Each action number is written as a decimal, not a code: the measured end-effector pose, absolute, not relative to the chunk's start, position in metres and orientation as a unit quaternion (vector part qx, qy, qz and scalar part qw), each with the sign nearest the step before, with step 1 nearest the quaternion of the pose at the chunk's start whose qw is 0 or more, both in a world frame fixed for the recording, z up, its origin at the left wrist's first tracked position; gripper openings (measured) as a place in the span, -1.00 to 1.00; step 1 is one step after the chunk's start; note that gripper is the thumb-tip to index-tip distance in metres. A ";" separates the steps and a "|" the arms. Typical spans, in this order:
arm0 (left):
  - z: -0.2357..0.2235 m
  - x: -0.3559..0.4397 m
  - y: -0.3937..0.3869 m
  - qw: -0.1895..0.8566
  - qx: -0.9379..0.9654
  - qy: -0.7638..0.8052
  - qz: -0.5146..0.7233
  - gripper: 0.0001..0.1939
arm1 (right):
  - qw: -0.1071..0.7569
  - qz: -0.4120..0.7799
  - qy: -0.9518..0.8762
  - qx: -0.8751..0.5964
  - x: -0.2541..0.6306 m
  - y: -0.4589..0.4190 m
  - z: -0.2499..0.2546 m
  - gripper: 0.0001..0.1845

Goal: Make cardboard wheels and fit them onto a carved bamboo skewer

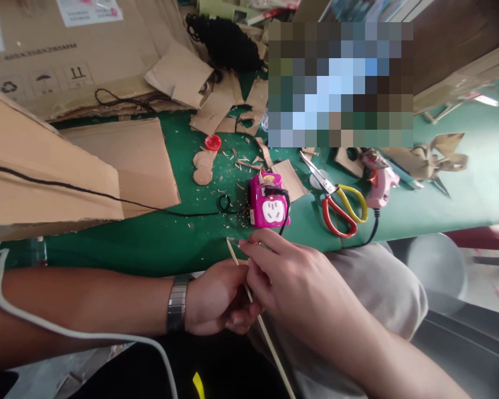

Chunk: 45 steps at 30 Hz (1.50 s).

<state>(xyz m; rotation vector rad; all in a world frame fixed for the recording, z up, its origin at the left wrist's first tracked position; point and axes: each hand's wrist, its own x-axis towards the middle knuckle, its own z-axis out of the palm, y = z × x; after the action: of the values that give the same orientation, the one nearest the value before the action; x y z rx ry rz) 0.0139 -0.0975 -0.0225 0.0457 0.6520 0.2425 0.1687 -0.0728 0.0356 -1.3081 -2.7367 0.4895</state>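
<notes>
Centrally, at the near edge of the bench [170,246]: one slender pale stick [271,342], slanting, its upper tip over the green surface, its lower length running down past the edge over a person's lap. Left hand [216,296], with a metal-banded wristwatch [177,305]: fingers curled closed around the stick. Right hand [285,271]: laid across the stick just beside the left, thumb and fingers drawn together on a small thin piece [234,242] near the tip, too indistinct to identify. Directly beyond the hands, inward from the near edge: one magenta socket block [273,213], white-faced, a black plug fitted. To its right: scissors [328,189], blades slightly parted, one handle loop red, one yellow; then a pink glue gun [381,185], its black cord trailing to the near edge. Farther in, left of the socket block: one red cap [213,143] touching overlapping cardboard discs [203,169], shavings scattered about. Toward the far side: loose cardboard scraps [210,113], a bundle of black yarn [228,44] and a large printed carton [120,55]. At the left end: a cardboard structure [58,172], crossed by a thin black cord [66,188]. Foreground: a white cable [87,334] passing over the left forearm.
</notes>
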 end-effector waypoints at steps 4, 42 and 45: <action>-0.021 0.014 -0.096 0.937 0.025 0.324 0.130 -0.73 | 0.013 0.204 -0.868 -0.453 0.173 -0.076 0.039 -0.83; -0.028 0.019 -0.100 0.927 0.062 0.350 0.118 -0.67 | -0.032 0.086 -0.925 -0.370 0.160 -0.076 0.046 -0.82; -0.028 0.019 -0.101 0.924 0.061 0.358 0.118 -0.69 | -0.021 0.086 -0.926 -0.366 0.160 -0.077 0.046 -0.79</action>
<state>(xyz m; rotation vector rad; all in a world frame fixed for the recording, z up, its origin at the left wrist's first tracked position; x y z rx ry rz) 0.0191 -0.1008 -0.0280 0.1248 0.7356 0.2432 0.1603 -0.0765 0.0455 -1.1670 -2.9499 0.2726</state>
